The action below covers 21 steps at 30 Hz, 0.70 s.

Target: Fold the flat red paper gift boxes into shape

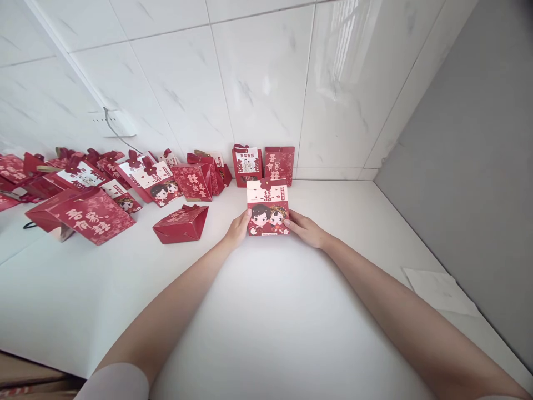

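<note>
Between my two hands stands a red and white gift box (268, 214) with two cartoon faces on its front and a red flap at the top. My left hand (239, 228) grips its left side, the thumb along the edge. On the other side my right hand (306, 226) holds it, with the thumb on the front face and the other fingers hidden behind. Just behind it, two more red gift boxes lean on the wall: one with a picture panel (248, 162) and a plain red one with pale lettering (280, 164).
Many red gift boxes (95, 214) crowd the left of the white table (266, 311), and one lies on its side (182, 224) nearer my left hand. A white paper sheet (441, 290) lies at the right. Behind are a tiled wall (266, 83) and a socket with a cable (112, 123).
</note>
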Motion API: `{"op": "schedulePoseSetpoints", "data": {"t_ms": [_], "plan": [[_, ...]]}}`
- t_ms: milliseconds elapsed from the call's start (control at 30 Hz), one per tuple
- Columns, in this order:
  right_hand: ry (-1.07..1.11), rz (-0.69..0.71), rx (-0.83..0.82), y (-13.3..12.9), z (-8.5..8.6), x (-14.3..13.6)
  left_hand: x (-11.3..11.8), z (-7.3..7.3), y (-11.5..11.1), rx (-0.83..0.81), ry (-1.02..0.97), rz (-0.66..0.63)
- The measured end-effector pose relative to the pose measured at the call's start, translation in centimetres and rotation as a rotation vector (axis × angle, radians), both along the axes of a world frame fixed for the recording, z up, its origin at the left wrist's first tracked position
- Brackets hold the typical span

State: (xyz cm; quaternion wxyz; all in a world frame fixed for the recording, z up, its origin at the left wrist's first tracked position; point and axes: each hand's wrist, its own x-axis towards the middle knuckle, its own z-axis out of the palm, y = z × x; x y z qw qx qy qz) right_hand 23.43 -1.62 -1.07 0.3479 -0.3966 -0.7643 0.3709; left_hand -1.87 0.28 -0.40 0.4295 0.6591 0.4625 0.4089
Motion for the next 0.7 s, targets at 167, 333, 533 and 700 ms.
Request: {"op": "schedulePoseSetpoints", "data": {"t_ms": [167,333,533,700], "plan": [[0.043,0.092,0.075,0.2,-1.0,0.3,0.0,-0.2,0.1,-0.007,0.003,-0.019],[-0.004,0.06,0.131,0.5,-1.5,0.1,0.0,-0.3,0.0,-0.001,-0.011,-0.021],[-0.036,0.01,0.163,0.7,-1.7,0.0,0.0,-0.4,0.0,0.017,0.006,-0.019],[-0.036,0.008,0.152,0.6,-1.4,0.0,0.1,-0.2,0.0,0.014,0.007,-0.022]]}}
